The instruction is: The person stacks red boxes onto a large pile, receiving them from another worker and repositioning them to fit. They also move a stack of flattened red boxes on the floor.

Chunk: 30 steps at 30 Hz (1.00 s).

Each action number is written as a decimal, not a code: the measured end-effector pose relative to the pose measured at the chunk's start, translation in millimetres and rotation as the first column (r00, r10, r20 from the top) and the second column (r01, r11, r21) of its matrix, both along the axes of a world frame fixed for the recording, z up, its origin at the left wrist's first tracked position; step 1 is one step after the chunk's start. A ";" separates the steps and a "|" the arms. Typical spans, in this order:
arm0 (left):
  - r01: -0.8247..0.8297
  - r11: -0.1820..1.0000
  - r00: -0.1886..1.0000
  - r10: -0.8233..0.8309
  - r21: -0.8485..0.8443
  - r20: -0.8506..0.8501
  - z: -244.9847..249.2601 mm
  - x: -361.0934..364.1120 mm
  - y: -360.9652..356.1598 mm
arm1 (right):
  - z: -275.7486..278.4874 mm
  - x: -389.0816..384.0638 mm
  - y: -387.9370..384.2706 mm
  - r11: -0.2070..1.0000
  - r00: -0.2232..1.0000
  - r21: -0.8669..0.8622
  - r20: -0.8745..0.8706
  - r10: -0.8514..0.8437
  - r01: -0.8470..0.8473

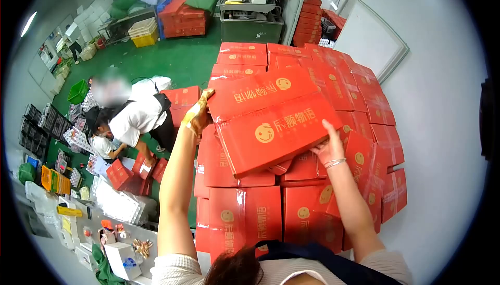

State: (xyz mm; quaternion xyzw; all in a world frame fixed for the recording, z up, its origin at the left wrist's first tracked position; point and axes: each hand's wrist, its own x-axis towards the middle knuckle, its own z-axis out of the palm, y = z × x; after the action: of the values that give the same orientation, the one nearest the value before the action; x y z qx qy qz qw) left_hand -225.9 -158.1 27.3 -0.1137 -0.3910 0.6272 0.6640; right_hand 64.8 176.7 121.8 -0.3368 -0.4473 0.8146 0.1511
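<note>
Left fingers (207, 95) and right fingers (332, 130) grasp a carton (276, 118) by opposite ends, probably for balance; stacked boxes (246, 214) beneath them, contact unclear.

One red box (276, 121) is held above the box stack (245, 217) by two hands, one left hand (197, 116) and one right hand (330, 147). In the stack, over a dozen boxes are counted, some partly hidden. To its left, at least two co-workers (136, 117), one green basket (78, 92) and one orange crate (55, 181) are seen.
</note>
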 end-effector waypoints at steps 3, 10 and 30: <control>-0.947 0.173 0.234 -0.201 -0.269 -0.951 84.5 78.3 -7.6 | 51.9 -39.5 -0.9 0.933 0.933 0.358 -0.328 0.150 -0.024; -0.975 0.144 -0.167 0.038 0.171 -0.985 141.4 -12.3 -61.4 | 188.1 -288.8 -5.6 0.713 0.760 0.642 -0.306 0.574 -0.280; -0.901 0.033 0.378 -0.426 -0.432 -0.822 -124.9 -98.5 43.9 | -46.9 -194.6 -39.8 -0.530 0.616 0.838 0.487 0.619 -0.129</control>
State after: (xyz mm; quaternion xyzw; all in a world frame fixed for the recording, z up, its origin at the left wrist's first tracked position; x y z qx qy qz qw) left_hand -324.4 -114.2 -97.6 -0.0842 0.5214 0.7882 0.3159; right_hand -129.8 137.0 74.9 0.2742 -0.9487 0.1422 0.0679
